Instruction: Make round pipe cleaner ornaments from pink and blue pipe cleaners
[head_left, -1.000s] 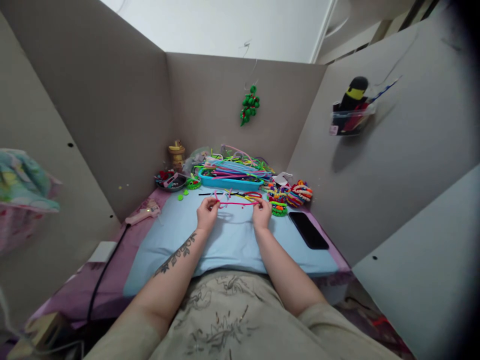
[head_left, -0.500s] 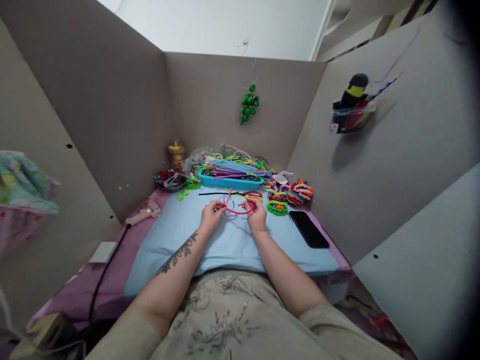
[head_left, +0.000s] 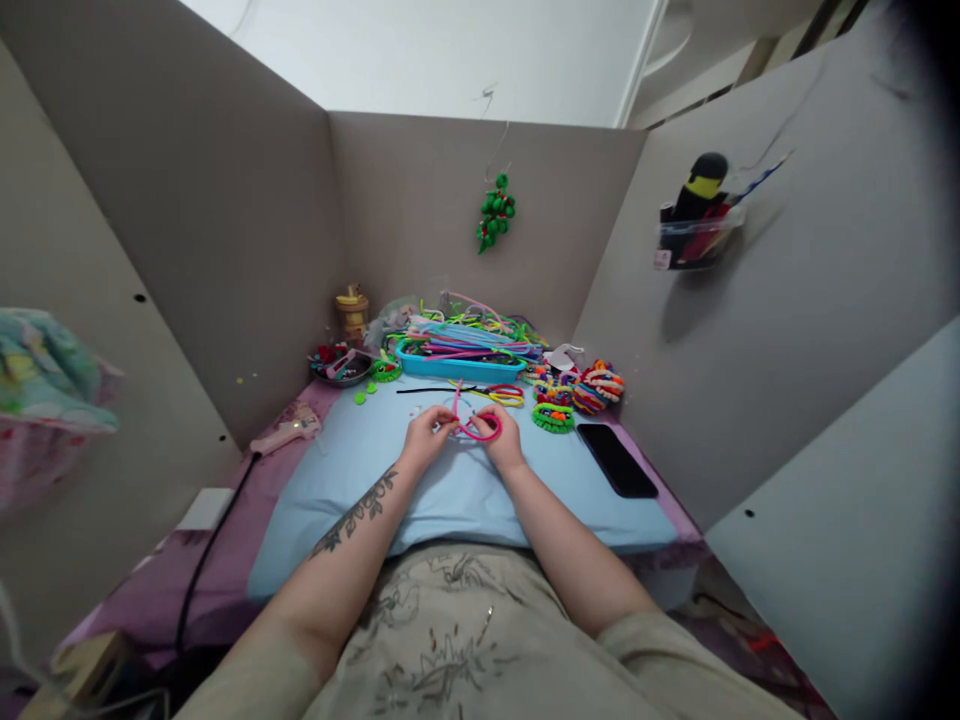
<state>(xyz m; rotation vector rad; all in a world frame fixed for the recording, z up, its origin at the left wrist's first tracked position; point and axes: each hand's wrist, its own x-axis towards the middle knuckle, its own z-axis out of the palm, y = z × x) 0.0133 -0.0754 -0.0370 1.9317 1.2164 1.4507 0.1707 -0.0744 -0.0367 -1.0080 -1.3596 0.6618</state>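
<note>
Centrally, a vivid pink, fuzzy pipe-cleaner stem (head_left: pixel 496 431) is held above the counter (head_left: pixel 463 505), curved into an open loop between the two hands. The left hand (head_left: pixel 426 438) pinches it between thumb and fingertips; the right hand (head_left: pixel 504 440) appears to pinch the other end, the loop bowing out over its fingers. The step in hand is judged to be shaping the stem; the next move would call for a firm left pinch while the right brings the free end round without kinking the curve. Just beyond lie a straight, thin black stem (head_left: pixel 424 391) and scissors with red and yellow handles (head_left: pixel 508 402). Farther back stands a shallow turquoise plastic tray (head_left: pixel 461 371) heaped with multicoloured fuzzy stems (head_left: pixel 469 340). To the right are a bright green fuzzy ring-shaped piece (head_left: pixel 553 426) and a flat black smartphone (head_left: pixel 617 461); to the left, a pale pink glue gun (head_left: pixel 289 436).
</note>
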